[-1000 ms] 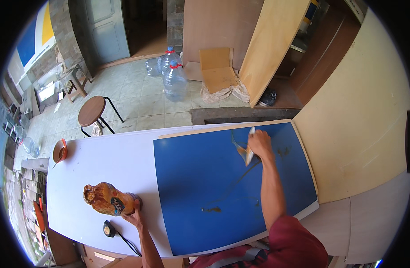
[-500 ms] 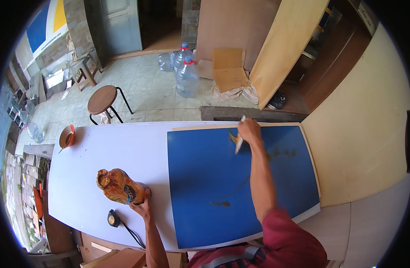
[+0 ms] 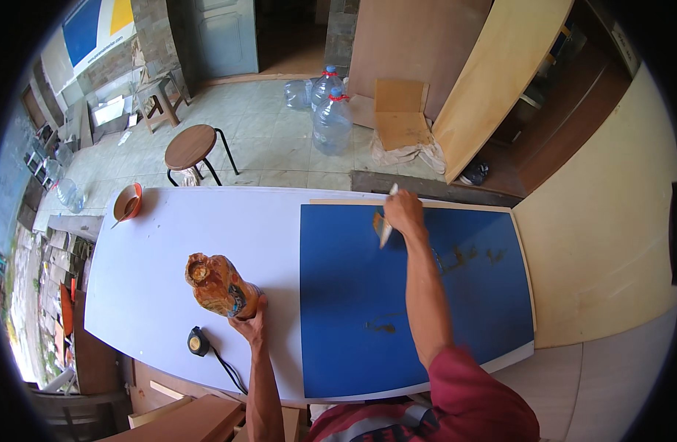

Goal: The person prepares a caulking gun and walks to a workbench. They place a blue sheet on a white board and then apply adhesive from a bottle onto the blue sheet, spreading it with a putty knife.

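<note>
Right hand [image 3: 405, 212]: gripped pale, flat scraper [image 3: 386, 234] near far edge of blue, rectangular sheet [image 3: 346, 272].
Left hand [image 3: 252, 322]: gripped amber-brown, narrow-necked bottle [image 3: 215, 289] beyond sheet's left edge.
Brown smears [image 3: 385, 328]: spreading judged in hand.
Scraper: next move seemingly called for flat, even pressure.

Sheet [image 3: 346, 287] on table [image 3: 147, 250], right; bottle [image 3: 219, 286] left of sheet; bowl [image 3: 137, 202] at far-left corner; stool [image 3: 190, 146] behind table.

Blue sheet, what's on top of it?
Dark smears show on the blue sheet; the right hand holds a flat tool there. The forearm hides whatever lies beneath it.
</note>
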A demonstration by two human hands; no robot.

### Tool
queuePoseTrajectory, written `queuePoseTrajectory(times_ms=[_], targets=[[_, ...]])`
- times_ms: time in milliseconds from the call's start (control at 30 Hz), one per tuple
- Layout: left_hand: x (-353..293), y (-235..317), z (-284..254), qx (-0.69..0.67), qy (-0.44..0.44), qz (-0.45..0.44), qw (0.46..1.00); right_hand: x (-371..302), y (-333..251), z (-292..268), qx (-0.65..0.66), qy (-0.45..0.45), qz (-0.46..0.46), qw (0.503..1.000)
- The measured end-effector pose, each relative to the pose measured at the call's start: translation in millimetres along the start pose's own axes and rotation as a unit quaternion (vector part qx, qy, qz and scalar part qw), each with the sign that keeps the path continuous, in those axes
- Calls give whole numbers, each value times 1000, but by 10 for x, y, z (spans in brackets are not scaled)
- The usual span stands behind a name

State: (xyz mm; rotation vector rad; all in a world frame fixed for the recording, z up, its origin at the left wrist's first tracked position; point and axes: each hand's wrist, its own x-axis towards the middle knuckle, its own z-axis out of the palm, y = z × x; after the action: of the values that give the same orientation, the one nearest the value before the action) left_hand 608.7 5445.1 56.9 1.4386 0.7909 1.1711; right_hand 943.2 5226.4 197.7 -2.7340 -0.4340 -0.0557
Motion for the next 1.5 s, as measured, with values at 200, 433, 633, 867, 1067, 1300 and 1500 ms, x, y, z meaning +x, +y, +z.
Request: queuePoseTrajectory(times_ms=[200,433,633,867,1067,1300,1500], targets=[[7,57,-3,-2,-3,14,1000,-278,166,-59,-100,-55,100,988],[-32,29,99,-26,-13,-17,999,596,-790,367,25,-72,50,996],[25,5,-73,-25,-16,-19,999,-341,-579,118,-41,-77,50,995],[-29,128,142,-46,2,-27,999,323,-1221,564,-50,-65,-39,996],[16,86,67,-45,-4,-13,999,69,-1442,525,23,-41,-69,997],[8,-81,44,-41,49,13,998,-242,-1201,445,-44,-70,5,997],[-9,-119,131,-16,71,17,997,361,-2037,704,35,-66,-73,995]])
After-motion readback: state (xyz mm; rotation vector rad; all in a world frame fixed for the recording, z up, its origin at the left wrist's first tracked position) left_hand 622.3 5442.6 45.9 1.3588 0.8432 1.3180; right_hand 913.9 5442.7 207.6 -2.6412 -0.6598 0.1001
